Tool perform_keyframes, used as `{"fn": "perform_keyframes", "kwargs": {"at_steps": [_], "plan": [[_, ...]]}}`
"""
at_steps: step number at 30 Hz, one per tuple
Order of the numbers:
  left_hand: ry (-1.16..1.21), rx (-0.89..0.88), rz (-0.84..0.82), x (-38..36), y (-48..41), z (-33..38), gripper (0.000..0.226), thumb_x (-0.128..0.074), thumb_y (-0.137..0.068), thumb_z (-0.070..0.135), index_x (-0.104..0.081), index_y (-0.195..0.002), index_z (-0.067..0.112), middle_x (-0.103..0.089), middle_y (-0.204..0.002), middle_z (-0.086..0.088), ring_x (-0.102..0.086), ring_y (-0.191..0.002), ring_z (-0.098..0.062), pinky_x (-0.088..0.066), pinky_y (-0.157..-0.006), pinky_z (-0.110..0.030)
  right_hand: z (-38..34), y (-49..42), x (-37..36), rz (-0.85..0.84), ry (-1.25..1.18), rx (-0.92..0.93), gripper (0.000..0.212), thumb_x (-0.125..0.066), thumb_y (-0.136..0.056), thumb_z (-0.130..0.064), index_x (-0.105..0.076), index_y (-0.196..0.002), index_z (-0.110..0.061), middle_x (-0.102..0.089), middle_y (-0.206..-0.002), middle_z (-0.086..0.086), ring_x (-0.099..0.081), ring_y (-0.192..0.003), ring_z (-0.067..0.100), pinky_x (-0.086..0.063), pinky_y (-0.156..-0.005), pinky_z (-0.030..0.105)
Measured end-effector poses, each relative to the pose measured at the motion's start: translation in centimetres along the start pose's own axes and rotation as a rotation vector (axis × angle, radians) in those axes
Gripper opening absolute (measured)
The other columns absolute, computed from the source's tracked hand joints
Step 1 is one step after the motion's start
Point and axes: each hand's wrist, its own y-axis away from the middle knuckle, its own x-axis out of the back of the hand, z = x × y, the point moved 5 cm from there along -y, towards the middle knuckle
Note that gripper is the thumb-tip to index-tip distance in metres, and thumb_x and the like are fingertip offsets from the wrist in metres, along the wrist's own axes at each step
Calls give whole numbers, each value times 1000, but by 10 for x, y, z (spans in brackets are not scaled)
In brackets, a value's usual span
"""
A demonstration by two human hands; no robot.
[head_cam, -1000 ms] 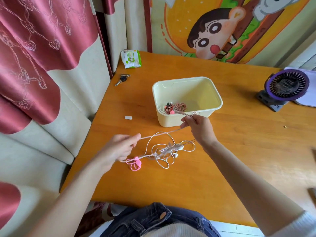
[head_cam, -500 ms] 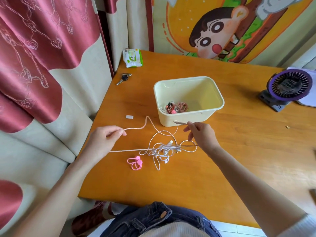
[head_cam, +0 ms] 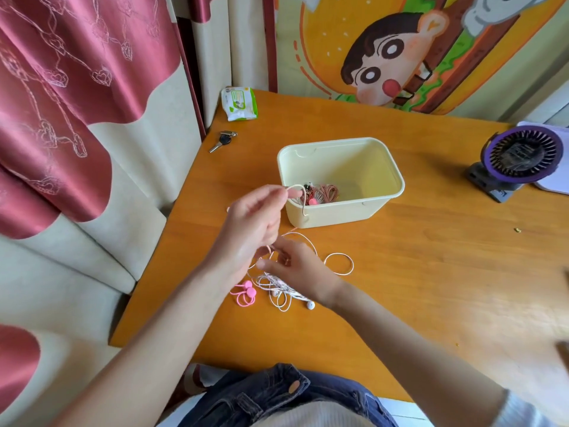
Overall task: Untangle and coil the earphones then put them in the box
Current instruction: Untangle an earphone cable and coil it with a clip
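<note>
A tangle of white earphones (head_cam: 278, 288) lies on the orange table, with one loop (head_cam: 338, 264) spread to the right and an earbud (head_cam: 310, 305) at the near edge. My left hand (head_cam: 251, 223) is raised above the tangle and pinches the cable's end, which curls over its fingertips in front of the box. My right hand (head_cam: 297, 265) rests low on the tangle, fingers closed on the cable. The cream plastic box (head_cam: 385, 167) stands just beyond, holding a coiled reddish earphone set (head_cam: 323, 194) in its near left corner.
A pink cable tie (head_cam: 246, 295) lies left of the tangle. Keys (head_cam: 222, 140) and a wipes packet (head_cam: 239, 103) sit at the table's far left corner. A purple fan (head_cam: 520, 160) stands at the right. Curtains hang left of the table edge.
My left hand moved right and up toward the box, carrying the cable end. My right hand dropped from near the box down onto the tangle.
</note>
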Motion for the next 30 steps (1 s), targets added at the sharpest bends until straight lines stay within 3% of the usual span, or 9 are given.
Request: {"fn": "perform_keyframes", "kwargs": {"at_steps": [2, 6, 10, 13, 17, 23, 25, 28, 30], "plan": [[14, -29, 6, -3, -1, 7, 22, -46, -97, 16, -67, -95, 14, -28, -55, 5, -21, -45, -7, -19, -40, -17, 1, 5, -9, -45, 19, -18, 9, -61, -90, -16, -67, -96, -18, -54, -59, -28, -42, -52, 0, -33, -57, 12], [-116, -185, 209, 22, -6, 22, 21, -48, -97, 19, -68, -97, 20, -44, -52, 8, -39, -50, -8, -38, -55, -20, 12, 19, -13, -82, 70, -14, 14, -58, -92, -14, -69, -98, -8, -62, -89, -11, -52, -70, -7, -37, -68, 7], [-217, -188, 445, 60, -7, 15, 21, -48, -97, 24, -67, -108, 26, -65, -84, 6, -59, -80, -3, -49, -78, -17, 37, 23, 8, 89, 188, -121, 11, -57, -92, -14, -66, -92, -9, -50, -90, -1, -46, -69, 0, -33, -70, 7], [-451, -4, 343, 67, -13, -16, 31, -37, -101, 22, -55, -127, 27, -60, -112, 4, -57, -94, -5, -46, -84, -19, 36, 26, 22, 206, 161, -176, 19, -54, -94, -14, -70, -87, -7, -49, -72, -11, -46, -62, 4, -34, -63, 11], [-507, 204, 213, 52, 0, -70, 36, -28, -103, 22, -47, -133, 30, -56, -92, 1, -54, -72, -11, -46, -67, -22, 24, 23, 35, 263, -68, -218, 22, -54, -94, -21, -70, -82, -13, -54, -55, -15, -42, -47, 1, -33, -49, 14], [-139, 149, 471, 44, 17, -82, 22, -28, -103, 16, -42, -85, 17, -37, -67, -3, -53, -41, -8, -52, -54, -30, 14, 16, 44, 315, -386, -254, 27, -48, -97, -21, -66, -79, -10, -49, -59, 0, -42, -44, 4, -37, -45, 16], [-110, 163, 411, 36, 19, -81, 22, -34, -101, 11, -42, -80, 13, -40, -66, -4, -55, -47, -12, -52, -55, -26, 12, 14, 45, 326, -424, -277, 28, -47, -98, -22, -65, -80, -9, -48, -60, 1, -43, -45, 4, -39, -46, 15], [-150, 273, 84, 10, 26, -85, 18, -58, -84, 30, -54, -89, 13, -60, -82, -7, -62, -77, -20, -50, -70, -22, 9, 12, 46, 348, -531, -301, 29, -46, -98, -22, -63, -77, -10, -46, -60, 2, -43, -42, 1, -41, -46, 13], [-175, 320, -53, -1, 33, -93, 32, -65, -74, 35, -54, -101, 20, -65, -98, 4, -63, -92, -6, -46, -80, -21, 6, 10, 47, 341, -585, -312, 29, -44, -98, -23, -62, -80, -9, -44, -61, 3, -42, -41, 0, -42, -45, 12]]}}
